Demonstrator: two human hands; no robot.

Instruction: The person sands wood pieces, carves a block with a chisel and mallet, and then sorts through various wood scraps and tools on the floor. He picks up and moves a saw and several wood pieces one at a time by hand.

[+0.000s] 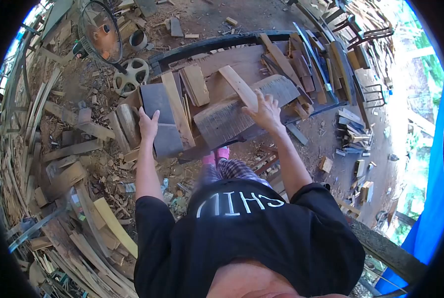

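Observation:
My left hand (148, 124) lies flat on a dark grey board (161, 119) at the left side of a heap of planks. My right hand (265, 111) presses on a wide, rough-sawn grey plank (232, 116), fingers spread, next to a pale narrow strip of wood (238, 85) that lies across it. A tan plank (178, 110) sits between the two boards. Both arms are stretched forward over the pile, which rests in a dark-rimmed cart (207, 45). Neither hand wraps around anything.
Offcuts and planks cover the dirt floor on the left (73, 149). A standing fan (101, 31) and a wheel (131, 74) are at the back left. Long boards and metal bars (326, 59) lie at the right. A blue tarp (435, 198) hangs far right.

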